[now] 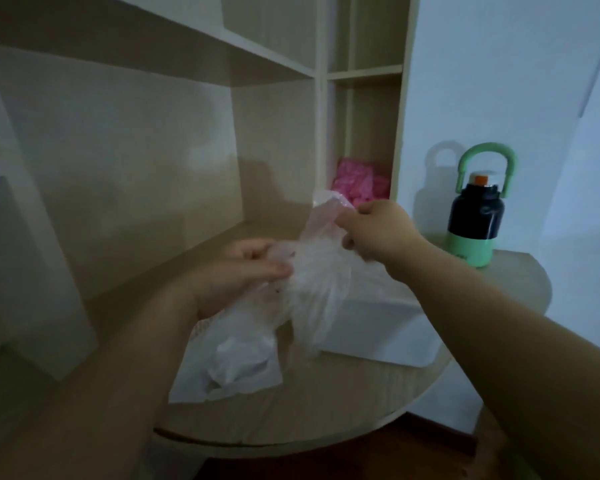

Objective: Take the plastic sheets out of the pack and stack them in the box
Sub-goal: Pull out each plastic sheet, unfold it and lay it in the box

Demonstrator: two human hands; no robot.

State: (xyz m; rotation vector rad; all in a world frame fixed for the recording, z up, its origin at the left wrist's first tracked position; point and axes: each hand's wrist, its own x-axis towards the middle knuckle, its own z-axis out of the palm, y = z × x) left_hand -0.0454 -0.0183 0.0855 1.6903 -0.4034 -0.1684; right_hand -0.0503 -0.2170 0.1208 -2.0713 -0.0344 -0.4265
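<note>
A thin translucent plastic sheet (pixel 321 282) hangs stretched in the air between my two hands above the desk. My right hand (pixel 378 230) pinches its upper end, lifted toward the shelf. My left hand (pixel 246 268) pinches its lower left part. Below them the white plastic pack (pixel 229 362) lies crumpled on the desk, its top open. A white box (pixel 378 323) stands on the desk to the right of the pack, partly behind the hanging sheet. The picture is dim and a little blurred.
The round beige desk (pixel 326 420) ends close in front and at the right. A green and black bottle (pixel 475 216) with a handle stands at the far right. Something pink (pixel 357 183) sits in a narrow shelf compartment behind my right hand. Shelving rises on the left.
</note>
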